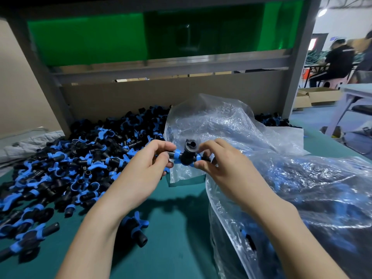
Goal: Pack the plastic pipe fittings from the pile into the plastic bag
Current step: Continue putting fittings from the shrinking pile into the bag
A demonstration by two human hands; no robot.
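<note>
Two hands pinch one fitting between them, just above the green mat. I see the left hand curl its fingers round one black stub, and the right hand nip the other end between thumb and forefinger, hiding that tip. The fitting is a hard black tee with blue rings on its arms and a round open socket facing up. To the left, the pile of glossy black-and-blue pieces heaps against a cardboard wall. To the right lies the plastic bag, clear crinkled film. Glare blurs the dark shapes inside it, the frame cuts its lower end, and I cannot tell whether the film behind the hands belongs to it.
</note>
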